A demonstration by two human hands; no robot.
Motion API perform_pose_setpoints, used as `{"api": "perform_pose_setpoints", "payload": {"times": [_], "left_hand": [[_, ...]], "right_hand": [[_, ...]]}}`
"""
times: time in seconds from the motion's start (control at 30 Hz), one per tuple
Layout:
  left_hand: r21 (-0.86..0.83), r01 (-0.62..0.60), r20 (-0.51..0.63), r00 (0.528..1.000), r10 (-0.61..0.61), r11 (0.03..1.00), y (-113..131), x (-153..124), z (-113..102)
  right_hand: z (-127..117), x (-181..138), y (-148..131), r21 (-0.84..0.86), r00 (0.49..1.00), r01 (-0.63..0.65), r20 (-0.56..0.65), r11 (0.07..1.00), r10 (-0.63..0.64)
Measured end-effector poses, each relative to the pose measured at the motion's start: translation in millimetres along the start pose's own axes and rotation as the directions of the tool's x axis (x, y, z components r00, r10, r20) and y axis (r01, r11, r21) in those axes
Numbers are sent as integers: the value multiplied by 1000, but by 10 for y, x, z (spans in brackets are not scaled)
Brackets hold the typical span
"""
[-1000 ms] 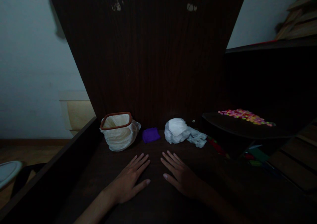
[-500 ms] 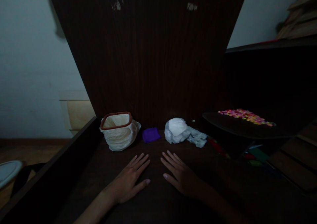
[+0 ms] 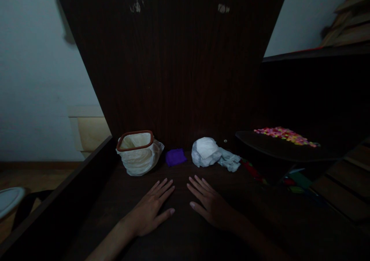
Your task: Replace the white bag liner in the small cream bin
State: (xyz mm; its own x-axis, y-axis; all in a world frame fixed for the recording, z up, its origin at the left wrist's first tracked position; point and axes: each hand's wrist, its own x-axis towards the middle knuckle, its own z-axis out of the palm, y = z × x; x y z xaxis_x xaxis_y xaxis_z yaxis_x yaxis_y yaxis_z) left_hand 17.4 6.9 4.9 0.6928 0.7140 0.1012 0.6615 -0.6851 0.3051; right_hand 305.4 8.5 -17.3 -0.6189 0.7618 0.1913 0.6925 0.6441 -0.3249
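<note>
My left hand (image 3: 153,205) lies flat on the dark wooden desktop (image 3: 179,241), fingers spread and nothing in it. Mirroring it, my right hand (image 3: 208,204) rests palm down with its fingers apart, also holding nothing. Beyond the left hand stands a small bin with a brown rim (image 3: 135,133), lined with a whitish plastic bag (image 3: 139,161). A folded purple cloth (image 3: 175,157) lies between the bin and a white bundle (image 3: 205,152) in a thin plastic bag. The bag's loose grey end (image 3: 229,161) trails to the right, beyond my right hand.
A dark upright panel (image 3: 179,72) closes off the back, and a raised board (image 3: 66,193) edges the left side. On the right, a rounded shelf (image 3: 260,145) carries many small colourful pieces (image 3: 286,135). Red and green items (image 3: 300,179) lie beneath it in shadow.
</note>
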Motion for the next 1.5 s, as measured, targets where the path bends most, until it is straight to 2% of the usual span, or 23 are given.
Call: {"api": "perform_pose_setpoints", "payload": {"times": [0.27, 0.53, 0.67, 0.8, 0.93, 1.13, 1.3, 1.5], "left_hand": [[5, 15, 18, 1000, -16, 1000, 16, 16, 1], [-16, 6, 19, 1000, -5, 1000, 16, 29, 14], [-38, 26, 50, 998, -24, 999, 44, 36, -3], [-54, 20, 34, 999, -18, 998, 53, 40, -7], [-63, 2, -8, 1000, -2, 998, 48, 40, 12], [-72, 36, 43, 999, -33, 997, 75, 38, -27], [-71, 8, 15, 1000, -7, 997, 55, 31, -23], [-23, 1, -18, 1000, -1, 1000, -23, 44, 48]], "right_hand": [[-10, 11, -1, -2, 998, -36, 47, 999, 36], [-52, 29, -9, 68, 990, -113, 95, 991, 106], [-183, 109, -27, 49, 980, -139, 147, 989, 131], [-429, 388, -128, -32, 972, -130, 191, 991, 133], [-661, 840, -361, 41, 998, -27, 59, 999, 24], [-792, 1534, -778, 83, 979, -1, -204, 997, 18], [-690, 1877, -874, 96, 970, -82, -222, 992, 102], [-569, 2046, -873, 108, 973, -38, -223, 993, 61]]}}
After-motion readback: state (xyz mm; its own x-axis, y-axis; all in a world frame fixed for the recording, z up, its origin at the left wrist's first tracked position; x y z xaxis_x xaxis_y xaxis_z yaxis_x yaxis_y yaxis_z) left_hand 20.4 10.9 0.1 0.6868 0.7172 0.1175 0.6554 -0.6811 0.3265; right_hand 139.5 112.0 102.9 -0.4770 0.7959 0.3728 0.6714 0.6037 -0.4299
